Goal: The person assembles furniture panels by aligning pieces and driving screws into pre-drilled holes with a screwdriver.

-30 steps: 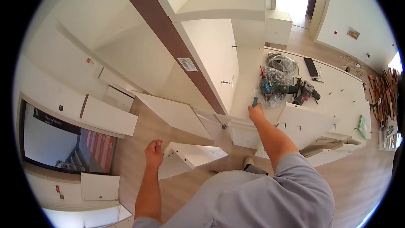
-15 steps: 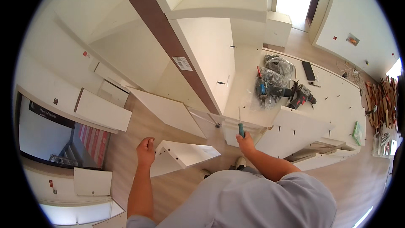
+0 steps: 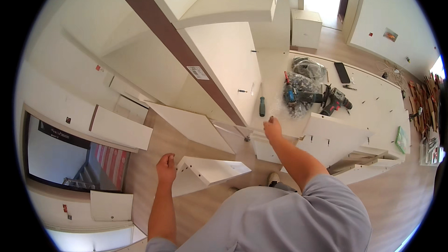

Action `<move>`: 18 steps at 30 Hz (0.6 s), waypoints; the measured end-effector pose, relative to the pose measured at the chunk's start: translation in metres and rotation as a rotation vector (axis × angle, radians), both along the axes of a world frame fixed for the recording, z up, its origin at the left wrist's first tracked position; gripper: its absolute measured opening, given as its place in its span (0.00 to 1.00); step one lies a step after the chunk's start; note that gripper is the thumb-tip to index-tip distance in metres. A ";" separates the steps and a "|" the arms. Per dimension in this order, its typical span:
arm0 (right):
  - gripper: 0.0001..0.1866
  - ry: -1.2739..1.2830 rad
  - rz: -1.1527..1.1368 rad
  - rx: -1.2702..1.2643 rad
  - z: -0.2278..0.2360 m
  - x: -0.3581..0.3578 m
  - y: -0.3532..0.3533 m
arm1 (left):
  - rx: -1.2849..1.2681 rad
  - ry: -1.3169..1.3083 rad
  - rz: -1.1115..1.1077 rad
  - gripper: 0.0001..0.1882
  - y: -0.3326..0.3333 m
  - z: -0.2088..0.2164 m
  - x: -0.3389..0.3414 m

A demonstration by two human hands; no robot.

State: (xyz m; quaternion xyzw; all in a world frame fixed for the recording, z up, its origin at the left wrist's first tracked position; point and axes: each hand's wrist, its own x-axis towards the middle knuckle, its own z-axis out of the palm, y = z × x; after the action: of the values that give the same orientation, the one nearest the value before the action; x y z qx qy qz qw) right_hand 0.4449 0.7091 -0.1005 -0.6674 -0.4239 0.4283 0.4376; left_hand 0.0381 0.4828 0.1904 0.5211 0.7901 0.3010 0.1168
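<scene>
A screwdriver [image 3: 262, 107] with a green handle lies on the white cabinet panel, its shaft pointing away from me. Just short of the handle is my right hand [image 3: 273, 129], fingers closed and apart from the tool; whatever may be in them is hidden. My left hand [image 3: 166, 168] is lower and to the left, thumb and fingers pressed together. Anything between them is too small to make out. Beside that hand, a white board [image 3: 212, 170] with dark holes along its edge stands on the floor.
Two power drills, one blue [image 3: 291, 94] and one black and red [image 3: 336, 101], lie by a clear bag of hardware [image 3: 303, 79]. A black phone [image 3: 341, 72] lies beyond them. A tall white cabinet [image 3: 228, 56] rises ahead. Loose white boards [image 3: 191, 123] lean nearby.
The screwdriver has left my right hand and now lies on the white panel. That hand has drawn back a little, toward me. My left hand stays about where it was.
</scene>
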 end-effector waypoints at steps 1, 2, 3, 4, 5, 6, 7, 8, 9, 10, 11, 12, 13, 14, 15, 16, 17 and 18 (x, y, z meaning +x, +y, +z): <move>0.20 0.182 0.113 -0.190 0.029 -0.010 -0.034 | -0.030 0.001 0.063 0.10 -0.021 -0.007 -0.008; 0.17 0.354 0.219 -0.384 0.078 -0.011 -0.070 | 0.004 -0.015 0.113 0.09 -0.041 -0.010 -0.010; 0.17 0.455 0.284 -0.500 0.085 0.002 -0.091 | 0.052 -0.033 0.109 0.09 -0.038 -0.007 -0.004; 0.18 0.564 0.350 -0.612 0.089 0.011 -0.107 | 0.101 -0.047 0.101 0.09 -0.031 -0.002 0.000; 0.18 0.610 0.417 -0.609 0.102 0.015 -0.118 | 0.140 -0.039 0.029 0.09 -0.022 0.006 0.009; 0.18 0.655 0.480 -0.613 0.118 0.018 -0.133 | 0.171 -0.035 -0.044 0.09 -0.013 0.018 0.031; 0.19 0.760 0.508 -0.616 0.137 0.019 -0.142 | 0.198 -0.033 -0.107 0.08 -0.009 0.030 0.058; 0.20 0.860 0.542 -0.617 0.160 0.016 -0.146 | 0.197 -0.073 -0.190 0.08 -0.002 0.040 0.087; 0.21 0.955 0.571 -0.610 0.183 0.012 -0.147 | 0.202 -0.120 -0.278 0.07 0.010 0.049 0.118; 0.22 1.029 0.588 -0.636 0.210 0.007 -0.149 | 0.166 -0.070 -0.414 0.07 0.020 0.060 0.150; 0.24 1.105 0.609 -0.658 0.233 0.001 -0.151 | 0.133 -0.016 -0.549 0.07 0.028 0.067 0.180; 0.25 1.241 0.616 -0.669 0.242 -0.006 -0.155 | 0.139 -0.003 -0.667 0.07 0.036 0.064 0.203; 0.25 1.379 0.622 -0.675 0.248 -0.012 -0.159 | 0.144 0.014 -0.786 0.07 0.041 0.058 0.223; 0.26 1.518 0.631 -0.682 0.257 -0.017 -0.163 | 0.173 0.046 -0.788 0.08 0.042 0.051 0.240; 0.25 1.527 0.526 -0.713 0.277 -0.021 -0.169 | 0.201 0.078 -0.787 0.08 0.042 0.043 0.253; 0.25 1.549 0.501 -0.690 0.276 -0.018 -0.169 | 0.230 0.108 -0.793 0.09 0.043 0.038 0.263; 0.25 1.570 0.476 -0.668 0.270 -0.015 -0.169 | 0.246 0.122 -0.810 0.10 0.043 0.035 0.268; 0.25 1.591 0.449 -0.647 0.262 -0.011 -0.169 | 0.262 0.133 -0.827 0.10 0.041 0.033 0.272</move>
State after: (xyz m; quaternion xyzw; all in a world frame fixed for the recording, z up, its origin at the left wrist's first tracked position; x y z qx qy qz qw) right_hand 0.4340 0.5401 0.1614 -0.1641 0.0265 0.9399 0.2982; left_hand 0.3105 0.5241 0.2234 0.8221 0.4762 0.2923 0.1093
